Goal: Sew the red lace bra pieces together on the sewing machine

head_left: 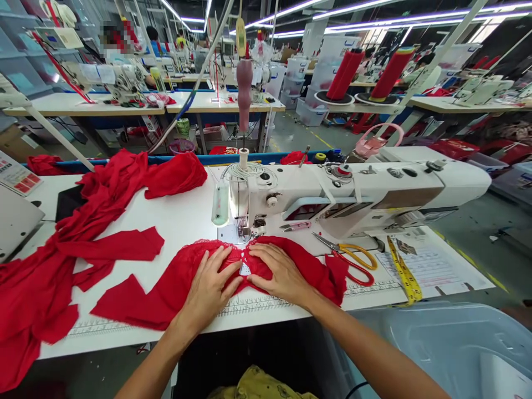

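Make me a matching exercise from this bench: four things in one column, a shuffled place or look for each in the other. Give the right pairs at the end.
Things
1. Scissors
2. Left hand
3. Tape
4. Snips

Places and looks
A. Yellow, lying over printed paper
B. Resting on red cloth, fingers spread
C. Pink, lying by the machine
D. One red handle, one yellow-orange

Pairs: 1-D, 2-B, 3-A, 4-C

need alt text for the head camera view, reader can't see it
A person's left hand and right hand rest on red lace-edged fabric on a white table, in front of a sewing machine. Scissors and a yellow tape measure lie to the right; red cloth is heaped on the left.
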`<state>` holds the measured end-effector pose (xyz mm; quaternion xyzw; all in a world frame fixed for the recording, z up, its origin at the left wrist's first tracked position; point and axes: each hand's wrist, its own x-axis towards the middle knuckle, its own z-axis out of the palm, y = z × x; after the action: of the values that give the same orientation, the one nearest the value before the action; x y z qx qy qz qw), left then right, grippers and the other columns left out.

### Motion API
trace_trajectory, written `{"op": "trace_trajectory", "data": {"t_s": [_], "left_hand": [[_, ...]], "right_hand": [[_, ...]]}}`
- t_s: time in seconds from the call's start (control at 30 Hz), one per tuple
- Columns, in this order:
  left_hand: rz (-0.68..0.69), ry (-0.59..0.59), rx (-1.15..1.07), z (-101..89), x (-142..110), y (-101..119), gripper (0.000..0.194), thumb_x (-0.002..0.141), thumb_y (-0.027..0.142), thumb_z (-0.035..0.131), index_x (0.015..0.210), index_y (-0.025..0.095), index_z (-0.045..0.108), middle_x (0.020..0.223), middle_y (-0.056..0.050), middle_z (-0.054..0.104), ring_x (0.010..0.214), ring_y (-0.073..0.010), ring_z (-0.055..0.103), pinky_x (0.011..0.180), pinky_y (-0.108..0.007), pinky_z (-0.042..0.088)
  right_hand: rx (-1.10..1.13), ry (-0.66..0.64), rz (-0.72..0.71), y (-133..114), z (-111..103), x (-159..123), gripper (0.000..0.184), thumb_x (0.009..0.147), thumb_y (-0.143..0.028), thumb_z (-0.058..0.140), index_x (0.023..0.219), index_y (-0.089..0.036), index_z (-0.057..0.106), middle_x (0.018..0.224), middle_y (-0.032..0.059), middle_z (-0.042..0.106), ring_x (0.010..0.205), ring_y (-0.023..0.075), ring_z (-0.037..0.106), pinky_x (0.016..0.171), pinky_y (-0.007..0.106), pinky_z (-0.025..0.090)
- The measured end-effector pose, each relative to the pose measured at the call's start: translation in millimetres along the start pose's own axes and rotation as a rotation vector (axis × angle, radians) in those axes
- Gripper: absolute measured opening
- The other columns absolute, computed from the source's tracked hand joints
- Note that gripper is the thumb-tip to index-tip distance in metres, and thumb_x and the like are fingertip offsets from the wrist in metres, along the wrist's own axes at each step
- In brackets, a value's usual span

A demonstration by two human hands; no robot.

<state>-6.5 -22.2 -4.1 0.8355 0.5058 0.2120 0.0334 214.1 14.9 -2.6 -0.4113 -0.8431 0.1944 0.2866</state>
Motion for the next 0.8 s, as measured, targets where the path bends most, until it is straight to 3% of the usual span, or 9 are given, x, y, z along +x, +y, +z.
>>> {"op": "trace_trajectory", "data": {"t_s": [0.3, 0.4, 0.5, 0.63, 0.8], "left_hand": [[0.055, 0.043, 0.06, 1.5, -1.6, 1.7, 0.03, 0.097, 0.028, 0.054, 0.124, 0.021, 0.064, 0.141, -0.015, 0.056, 0.133, -0.0343, 0.05, 0.106, -0.063, 0.043], [0.061, 0.088, 0.056, -0.5, -0.7, 4.6, 0.03, 0.097, 0.025, 0.054, 0.125, 0.018, 0.064, 0.14, -0.017, 0.056, 0.135, -0.0348, 0.048, 0.107, -0.06, 0.044], [0.109, 0.153, 0.044, -2.9, 1.6, 10.7, 0.03, 0.098, 0.021, 0.051, 0.125, 0.013, 0.062, 0.133, -0.016, 0.062, 0.131, -0.0302, 0.054, 0.111, -0.055, 0.043], [0.153, 0.182, 0.068, 1.4, -0.7, 20.1, 0.029, 0.099, 0.023, 0.05, 0.121, 0.009, 0.062, 0.12, -0.015, 0.07, 0.119, -0.0278, 0.063, 0.111, -0.054, 0.044], [0.181, 0.138, 0.109, 10.2, -14.3, 24.6, 0.041, 0.099, 0.034, 0.051, 0.128, 0.005, 0.059, 0.127, -0.019, 0.067, 0.121, -0.0307, 0.062, 0.109, -0.055, 0.045]], "right_hand": [[-0.059, -0.084, -0.04, -5.2, -11.8, 1.3, 0.046, 0.084, -0.031, 0.073, 0.127, -0.019, 0.06, 0.136, 0.0107, 0.061, 0.129, 0.0245, 0.054, 0.113, 0.046, 0.041], [-0.075, -0.061, -0.077, -11.0, -18.3, 2.9, 0.033, 0.091, -0.029, 0.064, 0.123, -0.021, 0.062, 0.132, 0.0091, 0.063, 0.125, 0.0229, 0.057, 0.109, 0.043, 0.045], [-0.104, 0.016, -0.092, -18.3, -18.8, 9.7, 0.021, 0.097, -0.022, 0.051, 0.112, -0.022, 0.066, 0.117, 0.0072, 0.069, 0.111, 0.0211, 0.063, 0.1, 0.039, 0.049], [-0.14, -0.015, 0.046, -22.1, -9.2, 27.1, 0.017, 0.097, -0.019, 0.049, 0.095, -0.021, 0.066, 0.093, 0.0047, 0.069, 0.09, 0.019, 0.062, 0.08, 0.031, 0.048], [-0.097, -0.113, 0.195, -13.5, 1.9, 44.0, 0.009, 0.09, -0.018, 0.058, 0.082, -0.023, 0.061, 0.076, -0.0031, 0.065, 0.069, 0.0131, 0.058, 0.061, 0.024, 0.036]]}}
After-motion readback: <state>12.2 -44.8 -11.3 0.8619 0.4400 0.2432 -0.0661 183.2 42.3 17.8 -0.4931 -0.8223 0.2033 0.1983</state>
